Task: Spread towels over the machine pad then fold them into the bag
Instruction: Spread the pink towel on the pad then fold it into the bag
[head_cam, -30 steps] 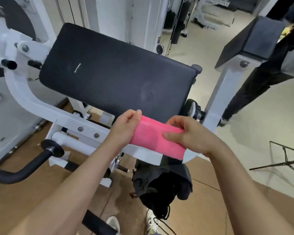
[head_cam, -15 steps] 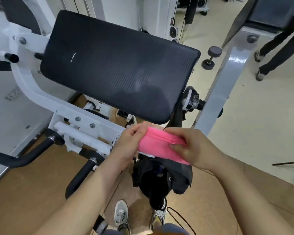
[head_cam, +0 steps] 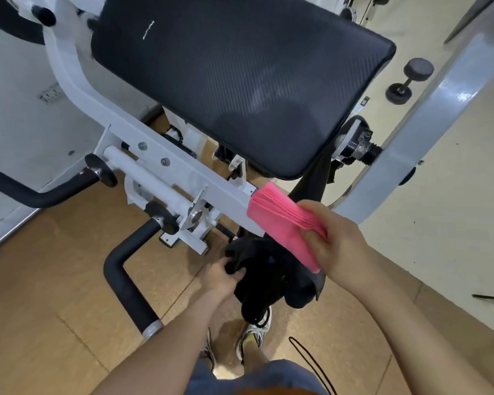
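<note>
R hand (head_cam: 340, 246) pinches the folded pink towel (head_cam: 280, 223) just above the black bag (head_cam: 271, 283), folds stacked flat, prob. ready for insertion. L hand (head_cam: 226, 276) grips the bag rim below the machine pad (head_cam: 240, 81), apparently to open its mouth.

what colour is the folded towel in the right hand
The folded towel is plain bright pink, clearest in the head view, gripped by the right hand.

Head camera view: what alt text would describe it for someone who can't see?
A person's right hand holds a folded pink towel over a black bag that the left hand grips, below a gym machine's black pad.
</note>
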A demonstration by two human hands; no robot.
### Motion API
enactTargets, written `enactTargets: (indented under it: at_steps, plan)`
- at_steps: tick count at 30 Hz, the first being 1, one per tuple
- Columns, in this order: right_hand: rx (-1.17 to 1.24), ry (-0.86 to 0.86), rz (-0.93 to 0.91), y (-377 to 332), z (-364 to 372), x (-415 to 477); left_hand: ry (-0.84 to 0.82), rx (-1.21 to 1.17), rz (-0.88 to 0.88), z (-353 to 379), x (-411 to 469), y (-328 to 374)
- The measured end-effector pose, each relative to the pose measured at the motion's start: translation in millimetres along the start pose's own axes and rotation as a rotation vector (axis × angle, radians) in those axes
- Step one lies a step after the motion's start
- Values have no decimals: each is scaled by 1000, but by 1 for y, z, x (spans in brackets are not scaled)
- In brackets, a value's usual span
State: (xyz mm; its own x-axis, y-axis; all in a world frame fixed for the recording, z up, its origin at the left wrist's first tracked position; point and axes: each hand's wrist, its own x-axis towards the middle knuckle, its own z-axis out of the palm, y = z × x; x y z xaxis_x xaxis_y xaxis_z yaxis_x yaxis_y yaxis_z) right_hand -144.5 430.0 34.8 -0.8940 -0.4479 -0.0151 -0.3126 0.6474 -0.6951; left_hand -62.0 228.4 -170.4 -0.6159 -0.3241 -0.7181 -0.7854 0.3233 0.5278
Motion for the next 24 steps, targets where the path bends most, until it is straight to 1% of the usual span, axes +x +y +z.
enactTargets:
  at_steps: [1,3,4,5,7,8,10,11,12,15,18,21,24]
  plan:
    - [-20,-8,10,-2,3,-3,48,-7,19,-2,-2,9]
    - [-135,-24,-15,-14,6,-9,170,-54,8,-10,-11,26]
    - [-185,-36,-12,-19,8,-11,205,-91,11,-17,-16,33]
    - [-207,-46,47,-24,8,-13,209,-125,46,-28,-27,41]
    - [-176,-36,212,-37,11,-16,146,-145,175,-51,-53,57]
    - [-193,-22,211,-42,13,-20,102,-143,248,-62,-68,66]
    - [-245,63,89,-56,18,-30,50,-121,380,-84,-101,92]
    - [-283,77,-11,-65,21,-35,46,-132,420,-94,-117,106]
    - [-307,67,-63,-73,23,-40,39,-163,434,-104,-132,119]
    - [-235,111,-71,-94,22,-48,-26,-387,396,-133,-162,149]
    - [-233,155,-52,-111,25,-49,-96,-565,414,-161,-180,167]
    - [-295,252,-36,-125,37,-47,-92,-662,365,-176,-185,170]
    - [-270,330,-16,-137,41,-40,-157,-763,305,-184,-183,167]
